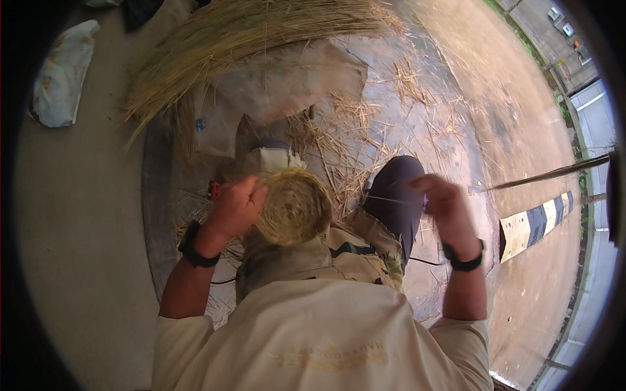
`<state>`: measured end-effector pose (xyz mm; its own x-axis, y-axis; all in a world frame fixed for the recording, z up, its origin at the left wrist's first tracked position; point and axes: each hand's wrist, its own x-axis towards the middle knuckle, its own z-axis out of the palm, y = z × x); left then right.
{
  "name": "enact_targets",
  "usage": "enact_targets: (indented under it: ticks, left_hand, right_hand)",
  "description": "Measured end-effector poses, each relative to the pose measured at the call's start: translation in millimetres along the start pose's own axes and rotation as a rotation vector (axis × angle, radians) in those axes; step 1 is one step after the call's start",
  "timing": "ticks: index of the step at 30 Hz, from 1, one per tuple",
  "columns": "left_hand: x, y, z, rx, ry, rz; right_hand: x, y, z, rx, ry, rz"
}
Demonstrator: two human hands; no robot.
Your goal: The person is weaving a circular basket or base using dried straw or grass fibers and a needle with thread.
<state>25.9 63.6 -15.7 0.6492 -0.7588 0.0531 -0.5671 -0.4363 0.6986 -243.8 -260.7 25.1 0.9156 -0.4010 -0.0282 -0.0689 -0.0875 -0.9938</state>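
Fingers of your left hand are gripping the coiled straw disc over your lap; your right hand is pinching a thin straw strand, loose straw bundle lying ahead.

Left edge of the coiled straw disc hidden behind the left hand. Strand pinched by the right hand too thin and blurred to follow. Straw bundle cut off at the top edge.

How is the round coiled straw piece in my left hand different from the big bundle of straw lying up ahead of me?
The coiled straw disc is small, round and tightly wound; the straw bundle is far larger, with long loose stalks fanning out. The disc is held up by the left hand; the bundle lies on the ground, partly on a tan sheet. Both are the same dry yellowish straw.
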Motion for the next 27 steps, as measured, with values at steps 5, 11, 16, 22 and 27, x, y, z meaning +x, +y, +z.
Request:
enact_targets:
  ticks: [5, 11, 16, 22, 27]
  left_hand:
    - [13, -3, -14, 0.097, 0.128, -0.014]
    - [24, 5, -7, 0.098, 0.146, 0.026]
    - [18, -50, -64, 0.357, 0.241, -0.222]
    - [-19, -151, -129, 0.464, 0.404, -0.397]
    - [-20, -162, -134, 0.452, 0.452, -0.431]
  right_hand:
    - [-30, -25, -56, -0.558, 0.505, 0.118]
    - [-20, -22, 45, -0.280, -0.013, -0.115]
    - [-42, -6, -21, -0.169, 0.178, 0.061]
    - [-166, 57, -297, -0.559, 0.888, 0.210]
    - [-210, 66, -332, -0.600, 0.979, 0.189]
